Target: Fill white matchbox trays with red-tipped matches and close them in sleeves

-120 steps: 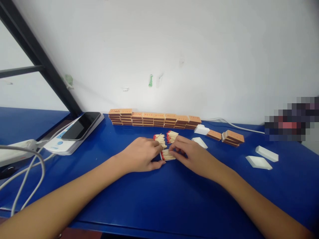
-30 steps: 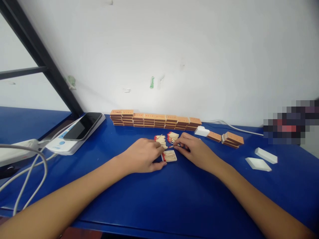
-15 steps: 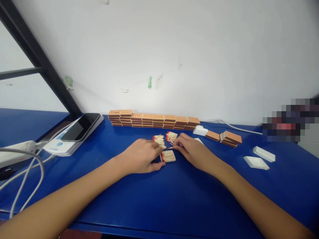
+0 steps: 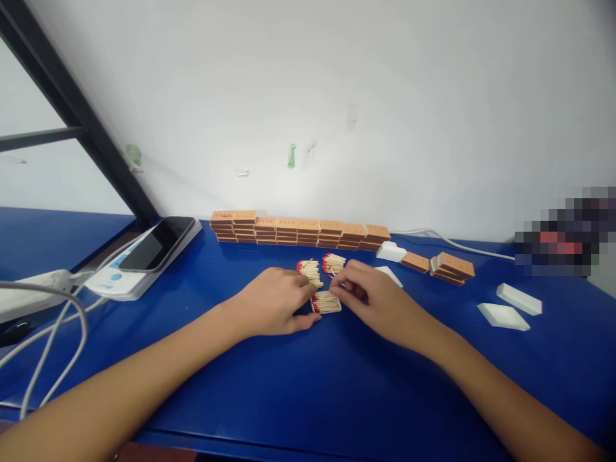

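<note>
My left hand (image 4: 276, 301) steadies a small white matchbox tray (image 4: 335, 311), with its thumb at the near left corner and its fingers at the far side. Red-tipped matches (image 4: 327, 301) lie in the tray, their heads to the left. Over the tray's far right corner, my right hand (image 4: 368, 292) pinches a match, mostly hidden by the fingertips. Just behind the tray are two loose heaps of matches, a left heap (image 4: 310, 273) and a right heap (image 4: 333, 263).
Stacked orange matchboxes (image 4: 297, 232) line the wall. More boxes (image 4: 452, 266) and white empty trays (image 4: 504, 316) lie to the right. At left, a phone (image 4: 158, 244) rests on a white box (image 4: 113, 290), near a power strip (image 4: 33, 295) and looping cables.
My right hand has shifted slightly from beside the match heaps to the tray's right end, bringing the match over it. My left hand stays at the tray. The view has moved slightly.
</note>
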The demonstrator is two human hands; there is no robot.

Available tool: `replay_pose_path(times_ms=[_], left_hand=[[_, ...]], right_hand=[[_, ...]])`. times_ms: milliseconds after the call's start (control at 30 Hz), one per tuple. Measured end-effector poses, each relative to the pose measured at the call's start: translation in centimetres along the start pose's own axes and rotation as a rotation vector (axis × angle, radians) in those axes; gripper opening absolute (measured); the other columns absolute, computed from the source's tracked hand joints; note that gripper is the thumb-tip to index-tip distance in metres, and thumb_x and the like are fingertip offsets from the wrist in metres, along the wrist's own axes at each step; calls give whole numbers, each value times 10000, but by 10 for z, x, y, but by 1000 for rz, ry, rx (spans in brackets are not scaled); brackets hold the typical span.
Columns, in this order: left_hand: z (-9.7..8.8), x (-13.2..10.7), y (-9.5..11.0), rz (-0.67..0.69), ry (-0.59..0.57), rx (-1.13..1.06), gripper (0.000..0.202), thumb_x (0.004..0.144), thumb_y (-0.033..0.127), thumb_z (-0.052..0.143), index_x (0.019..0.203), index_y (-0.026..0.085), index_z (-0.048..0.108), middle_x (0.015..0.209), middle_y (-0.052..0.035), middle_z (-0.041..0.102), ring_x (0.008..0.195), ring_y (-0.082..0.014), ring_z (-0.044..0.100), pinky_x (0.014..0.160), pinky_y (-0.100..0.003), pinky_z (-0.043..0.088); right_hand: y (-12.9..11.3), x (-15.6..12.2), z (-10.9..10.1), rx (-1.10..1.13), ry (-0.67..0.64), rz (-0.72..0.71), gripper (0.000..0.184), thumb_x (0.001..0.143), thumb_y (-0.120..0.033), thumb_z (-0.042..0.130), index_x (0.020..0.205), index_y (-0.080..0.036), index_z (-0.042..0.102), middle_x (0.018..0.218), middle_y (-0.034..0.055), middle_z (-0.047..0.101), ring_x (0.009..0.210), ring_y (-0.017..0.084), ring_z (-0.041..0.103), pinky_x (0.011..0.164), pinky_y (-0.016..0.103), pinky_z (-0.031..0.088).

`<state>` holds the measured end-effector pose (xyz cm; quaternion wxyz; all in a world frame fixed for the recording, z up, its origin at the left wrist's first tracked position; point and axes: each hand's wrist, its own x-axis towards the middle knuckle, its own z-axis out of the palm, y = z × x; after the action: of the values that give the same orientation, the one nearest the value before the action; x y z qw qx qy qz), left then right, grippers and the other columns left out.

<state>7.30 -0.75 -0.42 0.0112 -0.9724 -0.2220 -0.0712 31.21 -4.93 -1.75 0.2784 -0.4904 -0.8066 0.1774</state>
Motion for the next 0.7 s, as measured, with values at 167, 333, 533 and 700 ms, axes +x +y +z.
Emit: replay_pose_path(times_ms=[167,333,533,700], left_hand=[[0,0,0,-5,-16,4,344,1014,461,609,1028,131,708,927,-87,741,820,-241,712,706,-352,516],[0,0,0,1,-1,-5,319,1011,448,621,1024,140,704,941,-72,743,826,-232,714,705,-352,514],[0,0,0,-27,-12,-58,323,1004,448,625,1057,142,712,947,-61,744,839,-236,719,694,-356,509],[1,0,-1,-42,-26,-85,371,994,464,631,1152,140,720,950,-63,748,867,-253,726,710,-359,514]], right_hand=[[13,1,-7,-23,84,12,136,1012,-291,623,918,-237,704,810,7,565,670,149,513,625,303,432],[-4,-2,3,56,-86,-131,196,1056,-252,555,1056,-267,751,908,25,591,749,150,566,669,294,464],[-3,-4,5,-14,-76,-194,208,1046,-242,577,1045,-249,785,927,40,586,787,161,588,691,304,473],[3,-2,3,-66,-56,-144,154,1025,-242,622,1072,-237,768,937,36,592,757,151,589,662,288,466]])
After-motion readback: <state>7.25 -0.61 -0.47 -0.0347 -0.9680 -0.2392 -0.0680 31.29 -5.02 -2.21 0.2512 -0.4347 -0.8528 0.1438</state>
